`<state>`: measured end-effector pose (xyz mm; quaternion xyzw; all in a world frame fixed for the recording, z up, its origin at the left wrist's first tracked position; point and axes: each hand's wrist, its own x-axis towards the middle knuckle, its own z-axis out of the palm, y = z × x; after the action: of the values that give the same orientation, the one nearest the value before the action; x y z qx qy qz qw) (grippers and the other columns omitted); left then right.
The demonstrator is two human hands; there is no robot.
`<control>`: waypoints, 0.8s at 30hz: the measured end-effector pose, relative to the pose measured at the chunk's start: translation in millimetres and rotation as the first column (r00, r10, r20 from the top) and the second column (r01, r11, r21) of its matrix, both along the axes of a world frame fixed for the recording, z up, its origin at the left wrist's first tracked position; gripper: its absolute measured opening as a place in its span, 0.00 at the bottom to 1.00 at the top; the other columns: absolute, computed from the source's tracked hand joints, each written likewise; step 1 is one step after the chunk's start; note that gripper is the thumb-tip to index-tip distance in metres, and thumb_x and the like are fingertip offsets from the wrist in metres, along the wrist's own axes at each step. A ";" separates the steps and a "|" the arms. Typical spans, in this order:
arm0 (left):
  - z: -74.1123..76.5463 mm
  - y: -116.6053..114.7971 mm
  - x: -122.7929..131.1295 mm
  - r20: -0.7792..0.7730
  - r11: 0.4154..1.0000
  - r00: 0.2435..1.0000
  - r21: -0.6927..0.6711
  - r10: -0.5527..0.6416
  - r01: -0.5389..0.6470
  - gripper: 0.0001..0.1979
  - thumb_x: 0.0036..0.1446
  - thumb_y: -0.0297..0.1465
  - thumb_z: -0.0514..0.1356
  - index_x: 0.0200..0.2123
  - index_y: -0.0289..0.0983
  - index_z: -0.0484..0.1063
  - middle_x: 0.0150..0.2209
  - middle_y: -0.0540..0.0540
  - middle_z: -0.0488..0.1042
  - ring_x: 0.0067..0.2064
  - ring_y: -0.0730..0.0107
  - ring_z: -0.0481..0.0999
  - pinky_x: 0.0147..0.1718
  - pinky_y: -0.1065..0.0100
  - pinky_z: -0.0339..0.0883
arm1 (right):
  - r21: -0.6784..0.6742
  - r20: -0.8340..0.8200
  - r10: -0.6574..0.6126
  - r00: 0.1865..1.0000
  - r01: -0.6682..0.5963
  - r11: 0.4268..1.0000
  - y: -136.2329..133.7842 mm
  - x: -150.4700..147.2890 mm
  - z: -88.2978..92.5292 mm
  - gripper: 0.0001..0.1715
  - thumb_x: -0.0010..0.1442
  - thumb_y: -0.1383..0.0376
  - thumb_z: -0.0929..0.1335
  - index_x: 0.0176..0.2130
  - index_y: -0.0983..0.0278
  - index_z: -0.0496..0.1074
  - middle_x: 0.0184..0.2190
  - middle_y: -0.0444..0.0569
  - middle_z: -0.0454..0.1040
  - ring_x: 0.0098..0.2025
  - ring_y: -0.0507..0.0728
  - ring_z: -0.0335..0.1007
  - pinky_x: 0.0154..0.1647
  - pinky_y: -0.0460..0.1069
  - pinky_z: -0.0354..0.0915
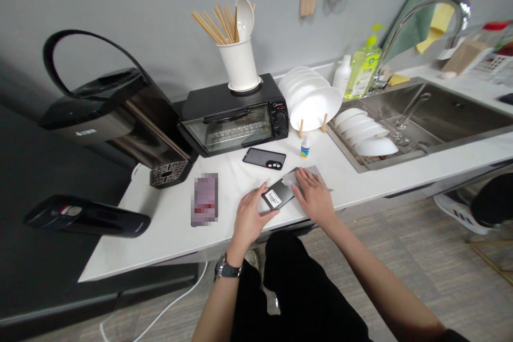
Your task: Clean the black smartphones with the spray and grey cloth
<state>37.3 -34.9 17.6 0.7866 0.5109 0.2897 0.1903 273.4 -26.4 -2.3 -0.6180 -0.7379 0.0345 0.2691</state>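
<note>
A dark, flat phone (284, 191) with a white barcode label on its left end lies aslant near the counter's front edge. My left hand (250, 217) grips that end, its thumb and fingers on opposite edges. A thin grey sheet (317, 172), cloth or film I cannot tell, covers the phone's right part. Flat on this sheet rests my right hand (315, 199), fingers stretched out. Just behind lies a phone case (262, 157) with camera cutouts, and a small white bottle (305, 147) with a blue and yellow label stands upright to its right.
A pixelated flat item (204, 199) lies left of my hands. Behind are a toaster oven (236, 123), a white cup (239, 64) of chopsticks, and racked plates (315, 107). A drinks machine (116, 112) and black flask (92, 217) occupy the left; the sink (441, 112) is at right.
</note>
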 end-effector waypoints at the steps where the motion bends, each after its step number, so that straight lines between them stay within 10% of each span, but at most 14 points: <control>1: -0.3 0.4 0.0 -0.001 1.000 1.000 0.001 -0.002 0.002 0.44 0.55 0.34 0.73 0.70 0.47 0.58 0.60 0.44 0.76 0.62 0.54 0.74 0.65 0.49 0.63 | 0.004 -0.001 -0.004 1.000 0.004 1.000 3.6 -6.3 0.8 0.32 0.75 0.55 0.58 0.68 0.72 0.64 0.69 0.63 0.63 0.72 0.69 0.58 0.71 0.68 0.56; 11: -7.9 -2.4 -4.2 -0.022 0.999 0.999 0.030 -0.027 0.028 0.41 0.58 0.18 0.56 0.73 0.44 0.53 0.67 0.40 0.68 0.65 0.55 0.69 0.66 0.48 0.63 | -0.024 -0.074 0.243 0.967 -0.245 0.969 -34.2 -87.7 11.9 0.36 0.74 0.56 0.60 0.71 0.75 0.58 0.70 0.64 0.61 0.74 0.64 0.55 0.75 0.64 0.50; 17: -0.8 -3.5 -0.8 0.001 1.000 1.000 -0.006 -0.008 0.008 0.46 0.56 0.29 0.70 0.73 0.46 0.52 0.60 0.42 0.75 0.62 0.52 0.72 0.62 0.48 0.66 | -0.060 -0.083 0.350 0.933 -0.355 0.933 -55.7 -41.3 11.5 0.31 0.75 0.58 0.59 0.72 0.63 0.59 0.71 0.54 0.61 0.74 0.60 0.56 0.75 0.64 0.52; 24: -2.8 -0.6 1.2 0.005 1.000 1.000 0.018 0.006 -0.006 0.45 0.54 0.34 0.74 0.71 0.47 0.56 0.59 0.44 0.76 0.61 0.54 0.74 0.63 0.51 0.65 | -0.034 0.010 0.121 0.993 -0.120 0.992 -10.3 12.0 1.3 0.31 0.75 0.56 0.59 0.69 0.69 0.63 0.70 0.59 0.62 0.73 0.65 0.57 0.71 0.67 0.56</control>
<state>38.5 -35.4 14.8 0.7861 0.5102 0.2968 0.1835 285.4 -36.7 -0.9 -0.5770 -0.7747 0.0592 0.2517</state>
